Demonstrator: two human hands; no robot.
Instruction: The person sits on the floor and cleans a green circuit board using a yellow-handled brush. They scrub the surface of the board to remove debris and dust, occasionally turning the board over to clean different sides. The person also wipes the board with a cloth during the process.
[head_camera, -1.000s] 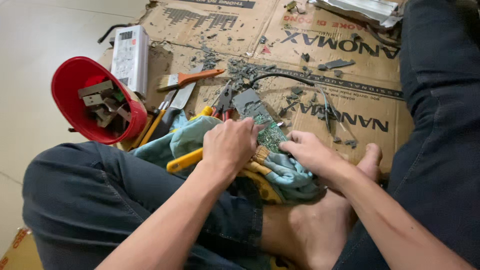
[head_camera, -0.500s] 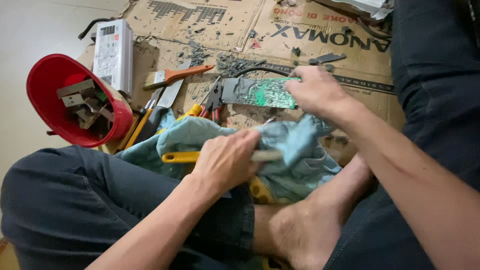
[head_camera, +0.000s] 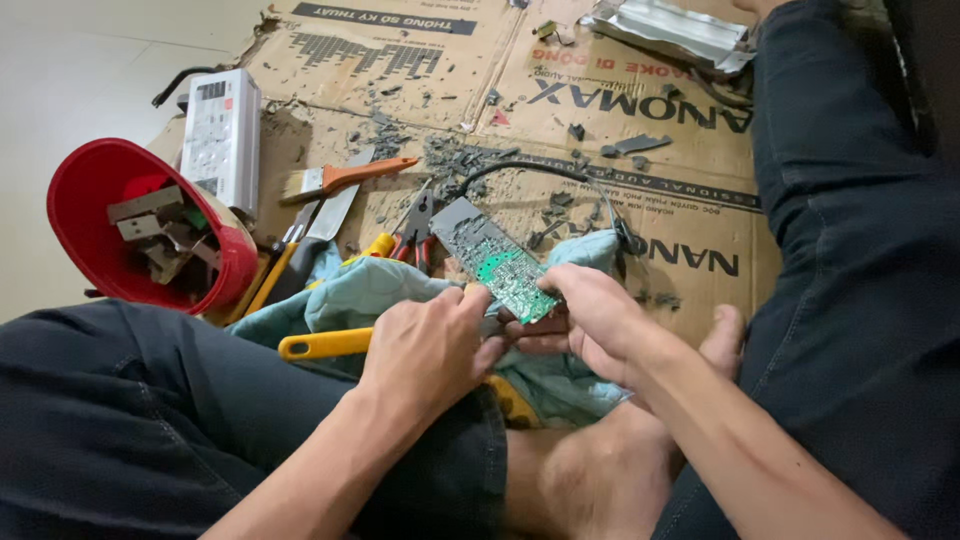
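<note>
Green on its near part and grey with dust farther up, a narrow circuit board (head_camera: 493, 262) slants up and away from the person's lap, its near end pinched between both hands above a crumpled light-blue cloth (head_camera: 375, 290). The right hand (head_camera: 583, 318) comes in from the lower right with the forearm angled across a bare foot (head_camera: 610, 470); its fingers curl over the board's near edge and its thumb is tucked beneath, a closed grip on the board. The left hand (head_camera: 432, 345) reaches in over the left knee, knuckles up, fingers folded tight around something at the board's near end; what it grips is hidden, though a yellow tool handle (head_camera: 325, 344) pokes out just to its left over the cloth.

A black cable (head_camera: 540, 172) arcs from behind the board's far end across the flattened cardboard (head_camera: 400, 60), which is strewn with grey debris (head_camera: 455, 155). Red-handled pliers (head_camera: 415, 225) lie just beside the board. Farther left lie an orange-handled paintbrush (head_camera: 345, 180), a white remote-like device (head_camera: 220, 140) and a red hard hat (head_camera: 110, 195) holding metal scraps. A silvery foil pack (head_camera: 670, 30) sits at the top.
</note>
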